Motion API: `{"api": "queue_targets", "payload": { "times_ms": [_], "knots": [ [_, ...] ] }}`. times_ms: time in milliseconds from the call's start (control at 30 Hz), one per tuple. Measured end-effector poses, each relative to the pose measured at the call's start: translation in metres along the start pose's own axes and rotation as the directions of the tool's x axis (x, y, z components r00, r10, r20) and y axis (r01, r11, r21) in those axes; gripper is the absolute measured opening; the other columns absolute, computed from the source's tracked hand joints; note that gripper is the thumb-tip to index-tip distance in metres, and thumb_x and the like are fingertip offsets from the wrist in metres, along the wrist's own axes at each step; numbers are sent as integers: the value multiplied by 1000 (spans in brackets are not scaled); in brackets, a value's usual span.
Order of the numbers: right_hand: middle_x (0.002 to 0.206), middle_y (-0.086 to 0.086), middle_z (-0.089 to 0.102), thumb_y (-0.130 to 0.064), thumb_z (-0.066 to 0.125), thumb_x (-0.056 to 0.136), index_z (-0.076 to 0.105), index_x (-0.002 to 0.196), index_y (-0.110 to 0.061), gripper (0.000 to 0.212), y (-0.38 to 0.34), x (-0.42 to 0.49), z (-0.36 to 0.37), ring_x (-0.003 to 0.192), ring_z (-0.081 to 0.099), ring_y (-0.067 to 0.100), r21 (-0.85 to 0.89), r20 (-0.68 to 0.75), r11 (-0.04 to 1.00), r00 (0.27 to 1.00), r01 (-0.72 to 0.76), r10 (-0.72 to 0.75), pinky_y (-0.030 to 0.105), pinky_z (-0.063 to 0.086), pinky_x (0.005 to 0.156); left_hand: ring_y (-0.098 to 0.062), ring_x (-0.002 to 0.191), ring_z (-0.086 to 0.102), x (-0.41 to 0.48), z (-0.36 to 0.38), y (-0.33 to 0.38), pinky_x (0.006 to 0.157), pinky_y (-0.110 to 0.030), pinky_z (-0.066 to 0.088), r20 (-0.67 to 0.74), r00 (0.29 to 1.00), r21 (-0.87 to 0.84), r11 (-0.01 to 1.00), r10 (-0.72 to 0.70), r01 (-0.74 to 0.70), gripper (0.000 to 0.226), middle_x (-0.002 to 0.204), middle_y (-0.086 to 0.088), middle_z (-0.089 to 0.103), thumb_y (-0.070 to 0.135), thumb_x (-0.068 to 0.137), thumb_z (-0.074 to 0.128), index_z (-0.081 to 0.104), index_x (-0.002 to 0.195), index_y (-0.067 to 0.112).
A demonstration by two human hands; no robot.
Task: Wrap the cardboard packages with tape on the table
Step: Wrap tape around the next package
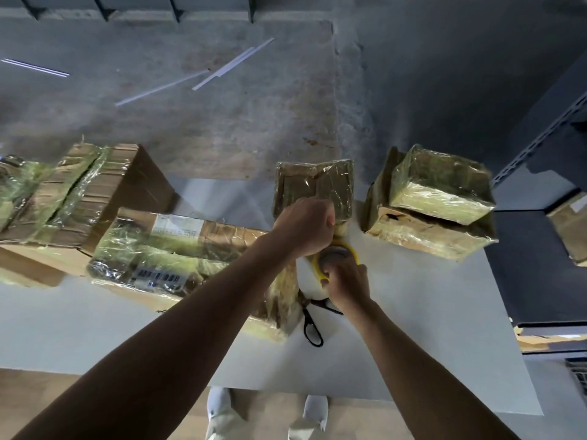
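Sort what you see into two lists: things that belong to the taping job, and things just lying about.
Job in hand:
tape roll, gripped by the right hand
small package, held by the left hand
scissors, probably for cutting tape
other wrapped packages

Lying about:
white strips on the floor
box at far right

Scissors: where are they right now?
Head view, centre: the black scissors lie on the white table, partly hidden by the right hand, beside the long taped package.

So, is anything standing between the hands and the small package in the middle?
Nothing visible. The left hand grips the small package, and the right hand holds the tape roll right beside it.
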State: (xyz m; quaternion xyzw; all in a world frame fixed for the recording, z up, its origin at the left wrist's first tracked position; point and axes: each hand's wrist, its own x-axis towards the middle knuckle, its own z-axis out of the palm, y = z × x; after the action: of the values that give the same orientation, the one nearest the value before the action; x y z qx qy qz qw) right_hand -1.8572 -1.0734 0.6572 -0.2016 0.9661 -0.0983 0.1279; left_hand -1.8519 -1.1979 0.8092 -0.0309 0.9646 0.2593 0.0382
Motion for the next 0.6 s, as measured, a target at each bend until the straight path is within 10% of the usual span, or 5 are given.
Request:
{"api": "queue_targets", "payload": {
  "times_ms": [267,600],
  "knots": [
    [80,7,67,-27,60,84,67,77,-13,17,-17,-15,-43,82,61,30,320,-176,947,982,-15,75,29,39,59,-14,87,57,-5,-20,-18,65,-22,42,-112,987,-218,972,-112,85,19,92,3,60,5,89,51,66,98,13],
    [79,-15,54,-21,66,87,66,96,-16,10,-71,-35,-120,76,56,4,527,-391,842,913,117,118,17,41,63,-16,90,63,-35,-53,-50,71,-25,50,-59,986,-503,857,-158,107,26,97,-2,65,19,84,73,59,105,13]
  ]
}}
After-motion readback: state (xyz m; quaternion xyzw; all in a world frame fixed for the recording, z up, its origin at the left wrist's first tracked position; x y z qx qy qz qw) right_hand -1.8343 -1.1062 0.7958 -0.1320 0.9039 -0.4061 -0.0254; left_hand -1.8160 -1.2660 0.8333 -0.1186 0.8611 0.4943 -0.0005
